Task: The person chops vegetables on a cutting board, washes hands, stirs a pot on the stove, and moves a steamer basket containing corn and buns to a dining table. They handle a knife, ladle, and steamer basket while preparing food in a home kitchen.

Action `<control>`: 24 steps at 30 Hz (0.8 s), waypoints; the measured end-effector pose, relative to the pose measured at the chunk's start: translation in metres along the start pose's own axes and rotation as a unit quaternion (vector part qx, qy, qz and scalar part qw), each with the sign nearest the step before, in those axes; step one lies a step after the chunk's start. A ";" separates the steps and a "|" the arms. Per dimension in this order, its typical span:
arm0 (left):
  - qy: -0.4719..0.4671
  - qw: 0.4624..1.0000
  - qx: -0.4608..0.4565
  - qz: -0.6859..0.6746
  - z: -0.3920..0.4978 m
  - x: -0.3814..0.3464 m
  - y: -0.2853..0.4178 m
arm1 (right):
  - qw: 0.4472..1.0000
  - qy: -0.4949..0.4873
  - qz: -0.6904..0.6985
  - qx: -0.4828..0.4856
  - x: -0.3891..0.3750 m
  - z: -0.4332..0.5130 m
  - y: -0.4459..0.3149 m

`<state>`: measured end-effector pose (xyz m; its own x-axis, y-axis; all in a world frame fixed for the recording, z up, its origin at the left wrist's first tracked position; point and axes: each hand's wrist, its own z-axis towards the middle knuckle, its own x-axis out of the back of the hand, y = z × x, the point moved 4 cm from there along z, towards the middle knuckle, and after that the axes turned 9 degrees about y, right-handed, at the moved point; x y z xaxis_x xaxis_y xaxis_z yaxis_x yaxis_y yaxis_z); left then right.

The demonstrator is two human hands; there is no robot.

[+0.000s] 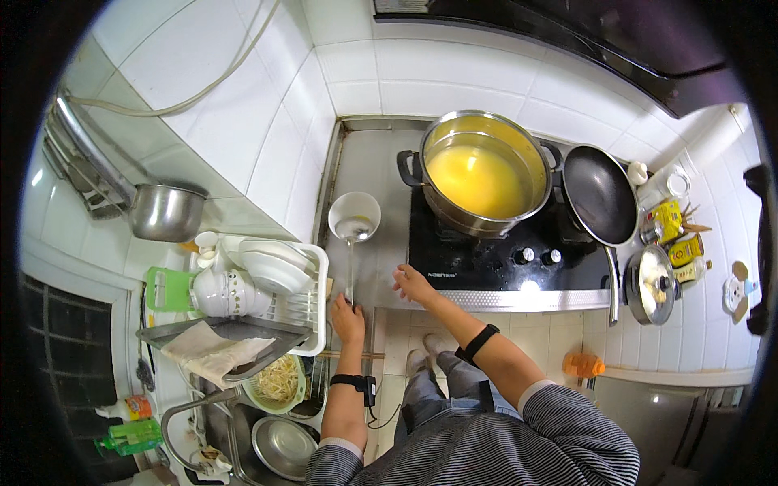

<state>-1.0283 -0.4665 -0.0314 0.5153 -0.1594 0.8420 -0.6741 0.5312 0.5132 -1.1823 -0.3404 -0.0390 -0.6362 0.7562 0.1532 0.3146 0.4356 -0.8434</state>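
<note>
My left hand point(348, 320) is around the end of a long-handled metal ladle point(350, 267) at the counter's front edge. The ladle's head rests inside a white bowl point(347, 203) that stands on the grey counter point(386, 237). My right hand point(413, 284) hovers near the front left corner of the black gas cooktop point(474, 267). It holds nothing, and its fingers are loosely bent and apart. Behind it, a large two-handled steel pot point(480, 222) with yellowish liquid point(477, 182) inside sits on the left burner.
A black frying pan point(598, 191) is on the right burner, its handle jutting past the front edge. Beside it is a lidded pan point(650, 288). On the left are a white dish rack point(322, 291), a metal tray point(243, 340), a colander of bean sprouts point(276, 379) and a sink point(243, 437).
</note>
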 end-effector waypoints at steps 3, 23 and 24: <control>0.019 0.999 -0.033 0.016 -0.002 0.007 0.008 | 1.000 0.023 0.004 0.015 0.003 -0.009 0.005; -0.479 0.772 -0.413 -0.066 -0.124 -0.004 0.248 | 0.999 0.008 -0.044 0.013 0.207 -0.185 0.061; -0.502 0.747 -0.433 -0.057 -0.137 -0.002 0.266 | 0.999 -0.003 -0.052 0.008 0.224 -0.202 0.064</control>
<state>-1.1360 -0.2108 0.0800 -0.4062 -0.5571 0.7243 0.1620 0.7362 0.6571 -1.1627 -0.0444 0.0455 -0.6690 0.7044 0.2371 0.2361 0.5039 -0.8309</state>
